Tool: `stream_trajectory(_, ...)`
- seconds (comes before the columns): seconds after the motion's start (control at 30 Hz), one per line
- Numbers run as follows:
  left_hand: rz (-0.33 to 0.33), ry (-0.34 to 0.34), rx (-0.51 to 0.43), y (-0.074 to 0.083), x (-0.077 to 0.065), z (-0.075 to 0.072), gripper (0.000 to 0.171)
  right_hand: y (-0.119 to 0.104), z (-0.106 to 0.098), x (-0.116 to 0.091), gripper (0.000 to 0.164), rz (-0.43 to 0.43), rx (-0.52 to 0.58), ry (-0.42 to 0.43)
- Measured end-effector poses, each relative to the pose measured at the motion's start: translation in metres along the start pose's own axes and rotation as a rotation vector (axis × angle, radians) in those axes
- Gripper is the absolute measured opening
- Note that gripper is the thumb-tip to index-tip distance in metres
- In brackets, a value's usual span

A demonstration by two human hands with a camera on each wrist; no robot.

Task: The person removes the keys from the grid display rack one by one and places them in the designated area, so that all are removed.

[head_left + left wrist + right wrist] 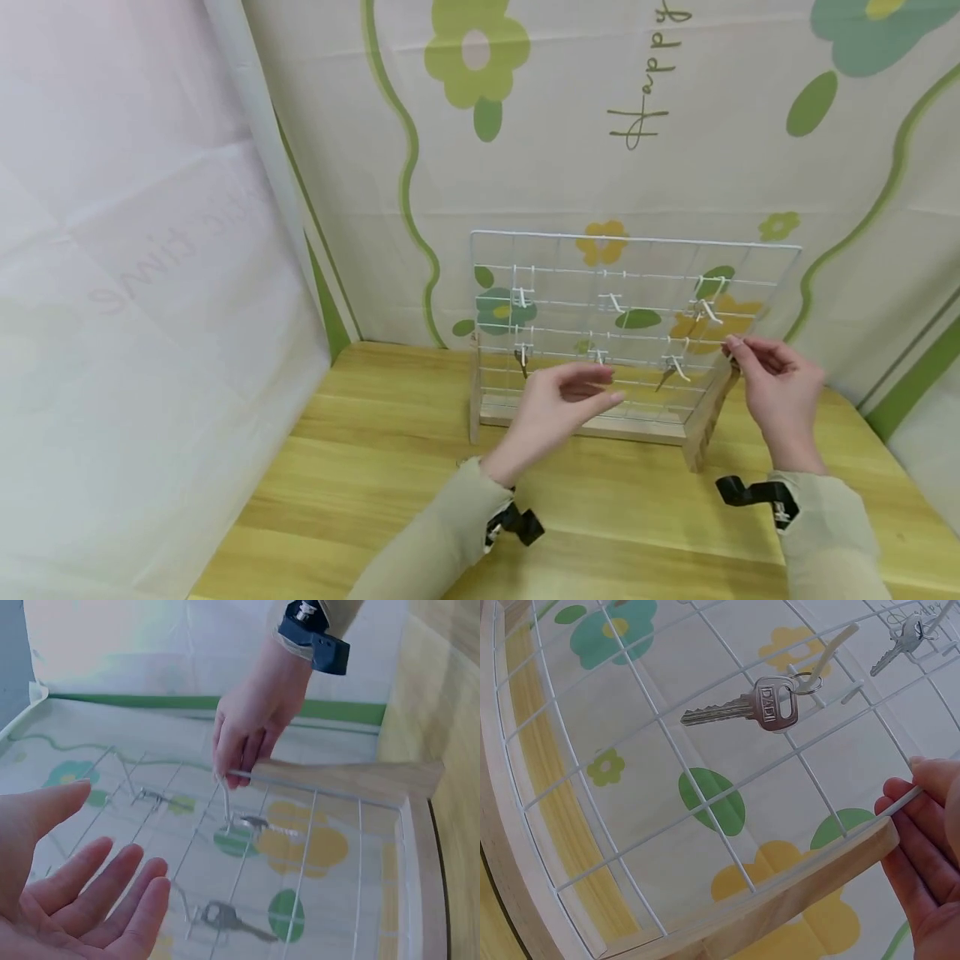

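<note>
A white wire grid rack (637,240) stands upright in a wooden base on the table. My right hand (783,396) is at its right side, thumb and fingers pinching the edge wire just above the wooden side post (855,859). In front of the lower middle of the grid is my left hand (558,408), fingers apart and holding nothing. Several white hooks (678,367) stick out from the wires in two rows. A silver key (776,705) hangs by its ring from one hook, and another key (907,641) hangs beyond it. The left wrist view also shows a key (229,919) near my left fingertips.
The rack stands on a wood-grain table (360,475), towards its back edge. Right behind it hangs a white cloth (540,167) with printed flowers and lettering. More white cloth (150,292) forms the left side. Black straps (517,523) dangle from the wrists.
</note>
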State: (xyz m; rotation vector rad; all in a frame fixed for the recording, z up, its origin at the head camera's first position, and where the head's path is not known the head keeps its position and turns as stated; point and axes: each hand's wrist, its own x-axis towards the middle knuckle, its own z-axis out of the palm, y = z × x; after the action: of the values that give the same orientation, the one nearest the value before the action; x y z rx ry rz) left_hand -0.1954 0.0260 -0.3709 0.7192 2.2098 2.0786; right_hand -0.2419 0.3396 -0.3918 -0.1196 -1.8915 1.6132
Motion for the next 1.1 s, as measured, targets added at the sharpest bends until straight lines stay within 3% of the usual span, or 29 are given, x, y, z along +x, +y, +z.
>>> stream_trajectory(0.27, 0.082, -0.037, 0.035, 0.021, 0.045, 0.040, 0.033, -0.003, 0.002, 0.002, 0.027, -0.017, -0.045, 0.003)
stream_trajectory(0.53, 0.045, 0.044, 0.142, 0.035, 0.080, 0.069, 0.034, -0.003, 0.002, 0.001, 0.026, -0.040, -0.040, 0.013)
stream_trajectory(0.87, 0.067, 0.185, 0.238, 0.030, 0.099, 0.091, 0.027, -0.004, 0.001, 0.001, 0.025, -0.027, -0.035, 0.029)
stream_trajectory(1.1, 0.086, 0.303, 0.295, 0.029, 0.103, 0.099, 0.009, -0.004, 0.001, -0.001, 0.026, 0.006, 0.013, 0.025)
